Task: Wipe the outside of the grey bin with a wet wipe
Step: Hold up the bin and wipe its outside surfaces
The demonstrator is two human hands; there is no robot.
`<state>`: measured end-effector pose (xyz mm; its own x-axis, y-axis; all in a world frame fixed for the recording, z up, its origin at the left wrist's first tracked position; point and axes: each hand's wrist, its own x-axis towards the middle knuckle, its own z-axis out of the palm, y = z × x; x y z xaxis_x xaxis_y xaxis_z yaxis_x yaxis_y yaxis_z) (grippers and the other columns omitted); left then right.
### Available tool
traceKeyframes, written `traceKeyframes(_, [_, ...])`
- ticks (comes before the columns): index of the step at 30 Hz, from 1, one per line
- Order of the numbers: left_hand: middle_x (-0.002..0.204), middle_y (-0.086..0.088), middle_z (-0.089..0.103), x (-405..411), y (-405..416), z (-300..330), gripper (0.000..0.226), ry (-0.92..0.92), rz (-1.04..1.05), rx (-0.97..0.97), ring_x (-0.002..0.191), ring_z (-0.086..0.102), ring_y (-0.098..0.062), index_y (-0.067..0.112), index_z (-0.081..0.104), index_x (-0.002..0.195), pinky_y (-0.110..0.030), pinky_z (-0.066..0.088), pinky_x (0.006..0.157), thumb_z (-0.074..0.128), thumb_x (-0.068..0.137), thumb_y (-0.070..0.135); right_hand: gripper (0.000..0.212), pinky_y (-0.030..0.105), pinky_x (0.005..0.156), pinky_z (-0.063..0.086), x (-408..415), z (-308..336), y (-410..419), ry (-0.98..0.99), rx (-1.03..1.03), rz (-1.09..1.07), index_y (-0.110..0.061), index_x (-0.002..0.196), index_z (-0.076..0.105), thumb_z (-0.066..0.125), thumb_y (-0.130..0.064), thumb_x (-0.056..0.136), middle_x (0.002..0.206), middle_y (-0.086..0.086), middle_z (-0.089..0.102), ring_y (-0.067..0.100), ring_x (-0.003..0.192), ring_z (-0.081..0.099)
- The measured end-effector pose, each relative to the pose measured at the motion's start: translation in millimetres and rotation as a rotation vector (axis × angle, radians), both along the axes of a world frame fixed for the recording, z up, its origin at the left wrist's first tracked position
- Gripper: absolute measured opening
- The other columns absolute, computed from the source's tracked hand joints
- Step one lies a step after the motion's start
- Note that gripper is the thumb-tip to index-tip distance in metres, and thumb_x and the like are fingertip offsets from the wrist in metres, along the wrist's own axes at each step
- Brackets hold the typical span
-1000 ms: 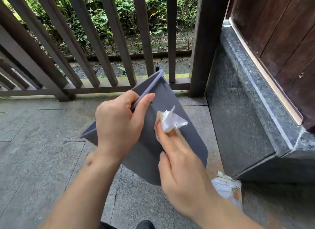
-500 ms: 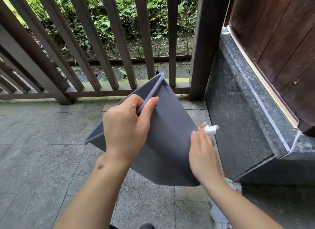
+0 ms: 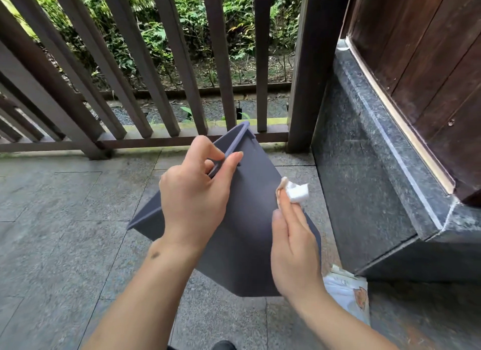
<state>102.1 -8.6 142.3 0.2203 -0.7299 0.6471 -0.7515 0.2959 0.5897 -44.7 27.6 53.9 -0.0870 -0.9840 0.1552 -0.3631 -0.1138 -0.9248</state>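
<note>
The bin hangs tilted above the floor, its rim pinched in the curled left hand. The right hand presses a wipe, pinched in its fingertips, against the bin's side. A packet lies below.

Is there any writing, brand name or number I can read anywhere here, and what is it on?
None can be read.
White packet on the floor by the stone step: an orange picture and faint marks, too blurred to read.
Grey bin and wet wipe: no print visible.
</note>
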Motion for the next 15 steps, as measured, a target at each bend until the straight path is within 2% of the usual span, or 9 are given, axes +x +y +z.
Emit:
traceKeyframes(2, [0.052,-0.002,0.061,-3,-1,2,0.033,-0.016,-0.003,-0.012,0.047,0.057,-0.033,0.024,0.045,0.084,-0.045,0.047,0.046,0.07,0.09,0.043,0.053,0.006,0.102,0.026,-7,-11,-6,0.026,0.1,-0.089,-0.037,0.156,0.028,0.028,-0.042,0.103,0.148,-0.031,0.037,-0.013,0.134,0.033])
traceKeyframes(4, [0.055,0.0,0.063,-3,-1,3,0.032,-0.018,0.012,-0.02,0.049,0.06,-0.033,0.025,0.046,0.085,-0.043,0.049,0.048,0.072,0.089,0.044,0.05,0.02,0.101,0.029,-15,-20,-12,0.023,0.254,-0.161,-0.037,0.156,0.028,0.027,-0.038,0.106,0.145,-0.025,0.042,0.0,0.136,0.037])
traceKeyframes(7, [0.054,-0.005,0.063,0,-1,4,0.032,-0.009,0.002,-0.02,0.049,0.06,-0.037,0.025,0.046,0.084,-0.045,0.049,0.048,0.072,0.089,0.043,0.051,0.038,0.108,0.032,-21,-23,-16,-0.076,0.511,-0.259,-0.025,0.146,0.048,0.023,-0.039,0.105,0.146,-0.001,0.053,0.026,0.134,0.045])
traceKeyframes(9, [0.056,-0.008,0.065,3,-2,6,0.032,-0.031,0.009,-0.025,0.051,0.062,-0.037,0.025,0.046,0.085,-0.046,0.05,0.05,0.073,0.089,0.043,0.049,0.045,0.108,0.036,-16,-12,-14,-0.099,0.588,-0.255,-0.019,0.132,0.058,0.023,-0.039,0.103,0.134,0.006,0.06,0.032,0.124,0.049])
traceKeyframes(11, [0.058,-0.008,0.068,7,-2,7,0.034,-0.063,0.037,-0.043,0.054,0.066,-0.038,0.023,0.046,0.086,-0.046,0.051,0.051,0.072,0.089,0.044,0.043,0.043,0.111,0.034,-5,1,-5,-0.112,0.514,-0.186,-0.021,0.13,0.058,0.027,-0.035,0.103,0.136,0.003,0.058,0.028,0.13,0.047])
traceKeyframes(12, [0.059,-0.008,0.068,8,-2,6,0.034,-0.069,0.048,-0.047,0.055,0.066,-0.038,0.023,0.046,0.086,-0.046,0.052,0.051,0.072,0.089,0.044,0.044,0.038,0.114,0.03,1,8,3,-0.101,0.431,-0.124,-0.025,0.141,0.051,0.028,-0.034,0.104,0.144,-0.002,0.053,0.02,0.136,0.043])
traceKeyframes(13, [0.059,-0.008,0.068,9,-2,5,0.034,-0.067,0.054,-0.045,0.055,0.066,-0.039,0.023,0.046,0.086,-0.046,0.052,0.051,0.072,0.089,0.044,0.049,0.034,0.117,0.026,8,16,12,-0.064,0.323,-0.045,-0.029,0.152,0.037,0.03,-0.035,0.104,0.152,-0.008,0.044,0.011,0.142,0.036])
traceKeyframes(15, [0.058,-0.008,0.068,8,-2,4,0.034,-0.052,0.043,-0.033,0.055,0.065,-0.039,0.023,0.046,0.086,-0.046,0.052,0.052,0.072,0.089,0.044,0.061,0.033,0.121,0.023,23,29,29,-0.008,0.084,0.115,-0.035,0.159,0.012,0.033,-0.04,0.102,0.162,-0.017,0.025,0.003,0.15,0.022])
